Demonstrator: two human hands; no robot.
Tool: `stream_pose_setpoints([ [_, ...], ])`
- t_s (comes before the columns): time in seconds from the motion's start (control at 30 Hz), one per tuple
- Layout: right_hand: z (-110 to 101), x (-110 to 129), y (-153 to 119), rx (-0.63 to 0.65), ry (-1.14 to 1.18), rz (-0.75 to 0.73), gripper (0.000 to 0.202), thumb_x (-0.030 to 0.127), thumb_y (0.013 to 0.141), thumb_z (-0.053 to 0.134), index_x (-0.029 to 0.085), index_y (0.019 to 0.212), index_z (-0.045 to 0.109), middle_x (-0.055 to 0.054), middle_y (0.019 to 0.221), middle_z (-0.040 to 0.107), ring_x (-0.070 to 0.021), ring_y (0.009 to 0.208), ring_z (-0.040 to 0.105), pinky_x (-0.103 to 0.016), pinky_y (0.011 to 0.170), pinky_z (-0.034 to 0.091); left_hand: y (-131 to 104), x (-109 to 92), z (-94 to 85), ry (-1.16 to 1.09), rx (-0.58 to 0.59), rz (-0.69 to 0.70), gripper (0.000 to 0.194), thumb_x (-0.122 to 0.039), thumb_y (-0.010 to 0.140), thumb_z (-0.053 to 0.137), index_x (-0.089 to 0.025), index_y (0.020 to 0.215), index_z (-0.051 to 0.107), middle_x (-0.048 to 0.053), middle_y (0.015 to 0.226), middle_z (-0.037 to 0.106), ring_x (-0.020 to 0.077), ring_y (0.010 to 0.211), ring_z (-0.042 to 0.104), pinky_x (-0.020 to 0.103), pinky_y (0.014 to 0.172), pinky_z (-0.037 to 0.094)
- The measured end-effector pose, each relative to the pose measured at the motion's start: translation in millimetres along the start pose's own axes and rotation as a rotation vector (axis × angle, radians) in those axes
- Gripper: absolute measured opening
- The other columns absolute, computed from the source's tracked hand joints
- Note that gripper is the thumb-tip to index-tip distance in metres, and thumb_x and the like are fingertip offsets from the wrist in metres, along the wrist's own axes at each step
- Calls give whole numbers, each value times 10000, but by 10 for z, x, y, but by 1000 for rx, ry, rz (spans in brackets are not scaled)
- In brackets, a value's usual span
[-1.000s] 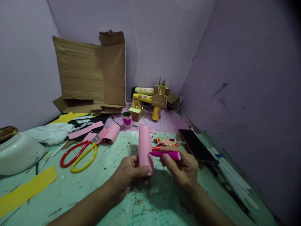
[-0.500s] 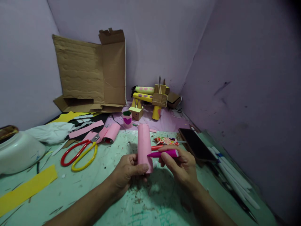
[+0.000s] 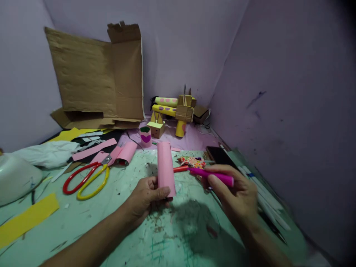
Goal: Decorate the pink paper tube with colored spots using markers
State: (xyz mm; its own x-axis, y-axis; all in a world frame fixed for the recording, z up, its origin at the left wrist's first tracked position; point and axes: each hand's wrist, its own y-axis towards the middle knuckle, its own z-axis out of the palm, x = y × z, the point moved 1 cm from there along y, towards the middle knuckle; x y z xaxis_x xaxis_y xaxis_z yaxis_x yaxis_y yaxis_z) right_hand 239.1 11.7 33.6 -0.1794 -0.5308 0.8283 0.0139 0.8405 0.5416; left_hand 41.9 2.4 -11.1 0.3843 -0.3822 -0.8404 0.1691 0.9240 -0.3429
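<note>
My left hand (image 3: 148, 198) grips the lower end of a pink paper-covered tube (image 3: 165, 167), its thumb across the front. The tube stands nearly upright over the green tabletop, and no mark can be made out on it. A magenta marker (image 3: 215, 176) is pinched in my right hand (image 3: 236, 189), its tip pointing left and apart from the tube. Behind the marker's tip lies a red pen (image 3: 180, 169), close to a colourful patterned packet (image 3: 191, 162).
Scissors (image 3: 91, 178) with red and yellow handles lie left, near pink paper pieces and a yellow strip (image 3: 30, 218). Cardboard (image 3: 94, 78) stands behind. A small pink cup (image 3: 145, 137) and cardboard figures (image 3: 184, 113) are at the back. A phone (image 3: 221, 156) lies right.
My right hand has drawn the marker away from the tube to the right. My left hand still holds the tube. The whole view has shifted slightly.
</note>
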Motion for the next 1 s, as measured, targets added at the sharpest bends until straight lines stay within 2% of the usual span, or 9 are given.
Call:
stream_pose_setpoints([
  [0.07, -243, 86, -169, -5, -177, -34, 113, 161, 759, 652, 243, 831, 683, 7, 721, 699, -139, 612, 667, -222, 532, 551, -11, -7, 1, 10, -14, -8, 449, -324, 445, 900, -79, 721, 644, 46, 630, 644, 118, 532, 586, 198, 475, 505],
  [0.17, -585, 104, -553, 51, -386, -33, 137, 202, 781, 647, 260, 902, 677, 1, 742, 712, -147, 591, 670, -224, 506, 559, -9, -6, -16, 31, -2, -13, 428, -311, 474, 890, -82, 733, 640, 47, 633, 651, 114, 519, 589, 191, 475, 498],
  [0.3, -828, -35, -1015, 128, -613, -99, 191, 240, 805, 641, 260, 992, 678, -30, 840, 740, -193, 700, 703, -295, 611, 587, 4, 3, -39, 53, 5, -23, 411, -306, 510, 876, -74, 766, 655, 68, 659, 674, 130, 529, 614, 195, 478, 501],
  [0.47, -815, -177, -1135, 257, -550, -116, 220, 166, 845, 579, 258, 1037, 636, 3, 710, 693, -135, 535, 622, -244, 464, 506, -3, 1, -41, 68, 11, -1, 407, -308, 520, 871, -73, 792, 680, 85, 710, 688, 134, 573, 616, 205, 507, 520],
  [0.7, -792, -237, -1157, 338, -515, -146, 302, 125, 845, 563, 238, 1123, 597, 20, 616, 578, -129, 508, 532, -258, 453, 422, -3, -8, -46, 90, 2, 9, 373, -298, 538, 863, -82, 784, 682, 67, 685, 660, 156, 599, 622, 223, 516, 527],
  [1.0, -816, -236, -1181, 350, -519, -148, 286, 125, 843, 579, 233, 1107, 604, 10, 632, 598, -131, 525, 544, -264, 470, 419, -16, -11, -32, 94, -12, 8, 379, -304, 528, 865, -79, 770, 679, 89, 718, 680, 147, 584, 614, 216, 505, 529],
])
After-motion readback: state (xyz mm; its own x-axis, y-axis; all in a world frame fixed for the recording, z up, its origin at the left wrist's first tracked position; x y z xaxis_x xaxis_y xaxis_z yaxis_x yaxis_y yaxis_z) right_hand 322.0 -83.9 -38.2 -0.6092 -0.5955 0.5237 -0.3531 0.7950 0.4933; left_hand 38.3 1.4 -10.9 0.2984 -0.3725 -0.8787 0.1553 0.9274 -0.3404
